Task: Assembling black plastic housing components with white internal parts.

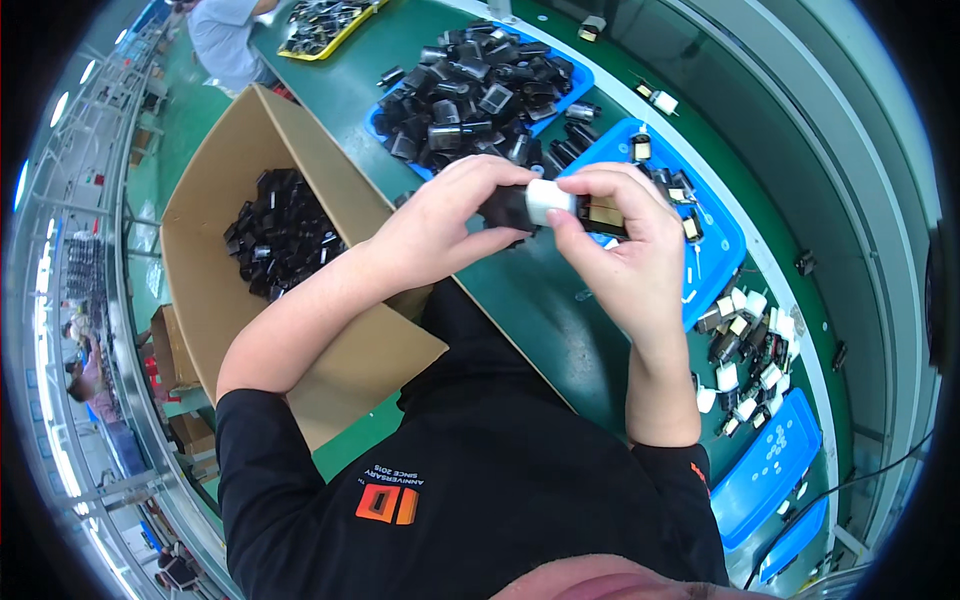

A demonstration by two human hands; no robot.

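Between my thumb and fingers, my left hand (440, 215) holds a dark translucent plastic casing (505, 207). My right hand (640, 240) grips a charger insert with a white cap (549, 200) and a yellow-wrapped component (603, 213) behind it. Casing and white cap meet end to end in front of me, over the green bench (520, 295). Whether the insert reaches inside the casing I cannot tell. Past my left hand, a blue tray (578, 78) is heaped with similar black casings. Another blue tray (722, 240), partly behind my right hand, carries several loose inserts.
A tall cardboard box (325, 155) with black units (280, 230) inside stands left of the bench. White-capped parts (745, 350) lie piled at right, near a blue tray (760, 480) and a black cable (850, 483). A yellow tray (345, 42) and another person (228, 40) are farther off.
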